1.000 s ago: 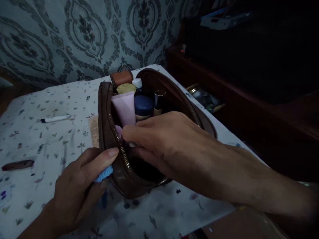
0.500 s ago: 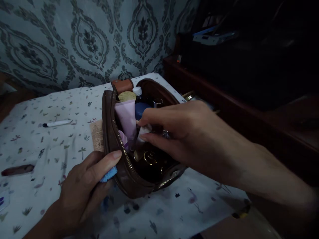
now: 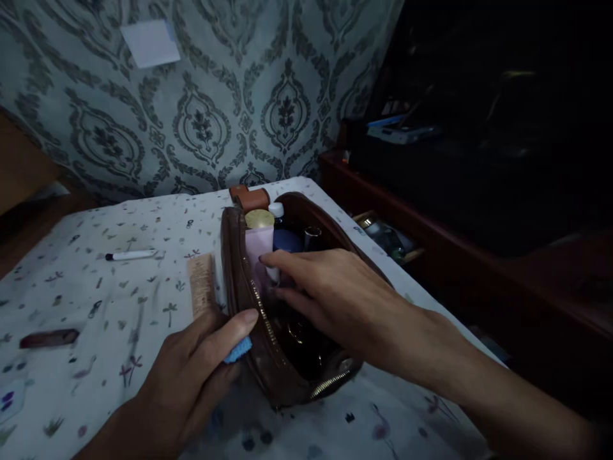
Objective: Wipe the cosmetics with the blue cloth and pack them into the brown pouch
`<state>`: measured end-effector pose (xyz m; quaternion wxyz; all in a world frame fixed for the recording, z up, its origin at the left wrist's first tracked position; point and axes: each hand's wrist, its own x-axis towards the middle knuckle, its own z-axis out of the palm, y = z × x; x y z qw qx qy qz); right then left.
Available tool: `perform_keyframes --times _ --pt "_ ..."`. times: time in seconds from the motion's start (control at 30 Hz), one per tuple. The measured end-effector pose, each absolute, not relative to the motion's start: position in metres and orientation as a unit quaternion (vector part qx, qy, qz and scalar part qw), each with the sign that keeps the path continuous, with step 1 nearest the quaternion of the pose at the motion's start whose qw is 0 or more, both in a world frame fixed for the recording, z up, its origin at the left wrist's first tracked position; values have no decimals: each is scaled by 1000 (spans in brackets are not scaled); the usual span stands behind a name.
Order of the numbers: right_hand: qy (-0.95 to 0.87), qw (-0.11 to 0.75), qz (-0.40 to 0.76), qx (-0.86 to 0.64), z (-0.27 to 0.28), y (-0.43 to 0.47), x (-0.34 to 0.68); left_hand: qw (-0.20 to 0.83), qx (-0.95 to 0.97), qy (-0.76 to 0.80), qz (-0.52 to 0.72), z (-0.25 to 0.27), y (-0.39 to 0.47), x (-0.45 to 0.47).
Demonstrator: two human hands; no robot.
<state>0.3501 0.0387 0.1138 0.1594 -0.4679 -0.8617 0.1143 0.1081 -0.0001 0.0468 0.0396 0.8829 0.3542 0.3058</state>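
Note:
A brown zip pouch [image 3: 239,287] stands unzipped on the table. My left hand [image 3: 201,358] is closed on a fuzzy blue cloth [image 3: 238,350], its thumb lying against the pouch's near-left side. My right hand [image 3: 335,291] reaches into the pouch, index finger and thumb either side of a small white object [image 3: 272,276], partly hidden. Beside those fingertips, a pale pink tube [image 3: 257,246] stands upright. Behind are a gold round lid [image 3: 259,219], a white-capped bottle [image 3: 276,209], a blue rounded item [image 3: 288,241] and a silver-rimmed dark cylinder [image 3: 313,235]. A beige tube [image 3: 202,284] lies left of the pouch.
The table has a white patterned cloth [image 3: 158,223]. A white pen-like stick [image 3: 131,255] and a dark red slim item [image 3: 49,338] lie left. A brown leather piece [image 3: 253,199] sits behind the pouch. Jars [image 3: 383,235] show in an opening right. Patterned wallpaper [image 3: 201,128] covers the back wall.
The view has shifted, showing more wall and the beige tube. My right hand has brought the white object farther back in the pouch, against the pink tube. My left hand keeps its hold.

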Motion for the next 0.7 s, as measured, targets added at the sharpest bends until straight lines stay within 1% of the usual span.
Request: perform_keyframes --times 0.2,0.4,0.47,0.6,0.7 --pt "-857 170 139 -467 111 40 351 48 896 322 302 55 6 114" --pt "-852 191 132 -470 114 37 346 60 895 316 308 54 11 117" --pt "-859 171 146 -460 117 37 341 60 897 310 309 54 11 118" --pt "-847 87 218 -477 119 47 329 63 903 291 311 59 11 119" --pt "-847 73 204 -486 117 55 323 69 903 294 304 61 11 119"
